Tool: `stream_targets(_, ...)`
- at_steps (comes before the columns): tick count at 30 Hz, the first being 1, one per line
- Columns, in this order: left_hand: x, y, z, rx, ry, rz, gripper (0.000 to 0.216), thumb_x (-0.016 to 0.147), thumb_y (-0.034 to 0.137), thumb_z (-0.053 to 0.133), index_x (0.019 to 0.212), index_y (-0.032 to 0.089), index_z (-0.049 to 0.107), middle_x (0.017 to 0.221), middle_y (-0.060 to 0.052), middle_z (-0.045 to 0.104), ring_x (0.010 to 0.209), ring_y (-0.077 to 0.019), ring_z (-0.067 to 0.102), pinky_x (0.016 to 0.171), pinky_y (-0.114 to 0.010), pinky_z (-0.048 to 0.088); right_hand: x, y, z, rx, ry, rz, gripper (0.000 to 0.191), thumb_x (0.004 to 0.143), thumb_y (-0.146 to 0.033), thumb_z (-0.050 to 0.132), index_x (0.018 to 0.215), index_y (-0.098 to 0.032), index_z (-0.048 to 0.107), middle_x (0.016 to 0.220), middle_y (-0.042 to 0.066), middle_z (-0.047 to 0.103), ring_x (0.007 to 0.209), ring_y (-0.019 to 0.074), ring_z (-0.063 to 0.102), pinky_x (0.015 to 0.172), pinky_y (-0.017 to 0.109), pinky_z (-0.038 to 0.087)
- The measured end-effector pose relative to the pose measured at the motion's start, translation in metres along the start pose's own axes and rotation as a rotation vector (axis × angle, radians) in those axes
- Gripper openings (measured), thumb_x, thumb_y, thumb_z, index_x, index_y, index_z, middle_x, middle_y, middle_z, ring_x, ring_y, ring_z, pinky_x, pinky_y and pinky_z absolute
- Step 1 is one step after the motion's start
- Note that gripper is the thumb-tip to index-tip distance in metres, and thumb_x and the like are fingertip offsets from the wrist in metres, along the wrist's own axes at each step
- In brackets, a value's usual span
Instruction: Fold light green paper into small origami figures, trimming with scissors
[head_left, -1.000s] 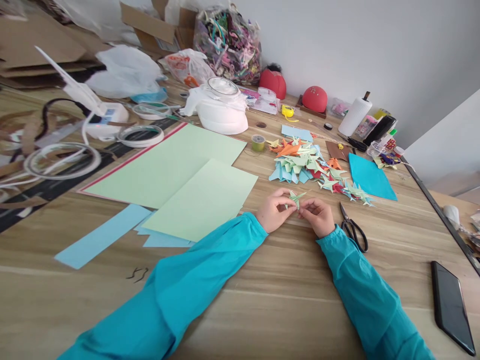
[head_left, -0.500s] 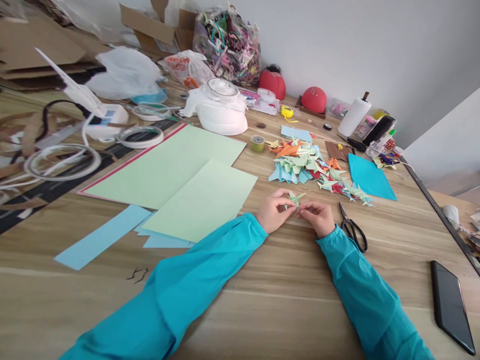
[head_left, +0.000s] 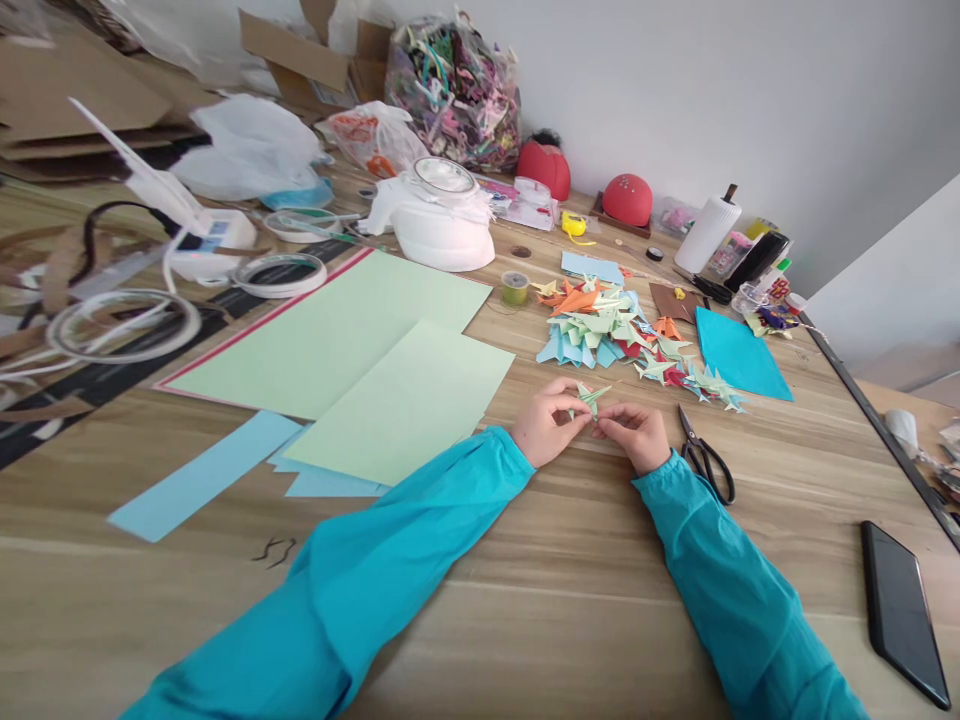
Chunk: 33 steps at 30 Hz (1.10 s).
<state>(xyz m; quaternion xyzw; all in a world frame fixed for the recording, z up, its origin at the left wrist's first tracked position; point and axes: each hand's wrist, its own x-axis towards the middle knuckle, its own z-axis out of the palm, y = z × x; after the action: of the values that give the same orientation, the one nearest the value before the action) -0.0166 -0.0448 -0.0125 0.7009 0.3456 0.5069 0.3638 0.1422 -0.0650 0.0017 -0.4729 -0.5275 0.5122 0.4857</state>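
At the left stood a white plastic device (head_left: pixel 217 232) with raised antenna. Next came a long light-blue paper strip (head_left: pixel 206 475), then large pale-green paper sheets (head_left: pixel 405 400). The left hand (head_left: pixel 551 427) and the right hand (head_left: pixel 636 432) were pinching one small pale-green folded-paper figure (head_left: pixel 592 397) between them, near a multicoloured folded-paper heap (head_left: pixel 600 325). Beside the right wrist lay black-handled metal scissors (head_left: pixel 705 460); farther right, a black rectangular phone (head_left: pixel 904 610). The brown wood-grained table (head_left: pixel 540 610) met a pale-grey wall (head_left: pixel 675 90) behind.
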Motion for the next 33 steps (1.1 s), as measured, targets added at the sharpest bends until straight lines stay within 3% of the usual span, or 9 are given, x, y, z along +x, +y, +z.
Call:
stream_targets(11, -0.0001, -0.0007, 0.0004, -0.011, 0.018, 0.002, 0.008, 0.073, 0.020, 0.061, 0.071, 0.016, 0.068, 0.100, -0.010, 0.060, 0.091, -0.0188, 0.059, 0.064, -0.025, 0.049, 0.0009, -0.0001, 0.0011, -0.031, 0.026, -0.019, 0.018, 0.058, -0.033, 0.074, 0.065, -0.018, 0.067, 0.054, 0.000, 0.066, 0.050, 0.0144, 0.062, 0.055, 0.028, 0.052)
stream_targets(21, -0.0004, -0.0002, 0.0009, -0.007, 0.024, 0.001, 0.009, 0.074, 0.022, 0.062, 0.071, 0.016, 0.068, 0.099, -0.009, 0.060, 0.086, -0.0177, 0.060, 0.064, -0.026, 0.050, 0.0016, 0.0026, 0.0022, -0.058, 0.047, -0.039, 0.020, 0.059, -0.034, 0.073, 0.065, -0.018, 0.062, 0.052, -0.001, 0.064, 0.049, 0.0133, 0.059, 0.054, 0.027, 0.050)
stream_targets(26, -0.0006, 0.0010, 0.0016, 0.012, 0.031, -0.001, 0.009, 0.073, 0.022, 0.061, 0.071, 0.016, 0.068, 0.100, -0.009, 0.059, 0.084, -0.0173, 0.060, 0.063, -0.025, 0.050, 0.0014, 0.0003, 0.0027, 0.003, 0.032, -0.083, 0.024, 0.059, -0.030, 0.072, 0.076, -0.020, 0.058, 0.057, -0.003, 0.064, 0.050, 0.0122, 0.058, 0.054, 0.027, 0.049)
stream_targets(33, -0.0012, 0.0014, 0.0020, 0.015, 0.032, 0.015, 0.010, 0.074, 0.024, 0.061, 0.070, 0.017, 0.068, 0.099, -0.008, 0.060, 0.082, -0.0162, 0.059, 0.062, -0.025, 0.050, 0.0018, 0.0003, 0.0025, 0.013, 0.028, -0.074, 0.026, 0.058, -0.031, 0.072, 0.080, -0.020, 0.063, 0.058, -0.003, 0.064, 0.053, 0.0132, 0.058, 0.056, 0.028, 0.049)
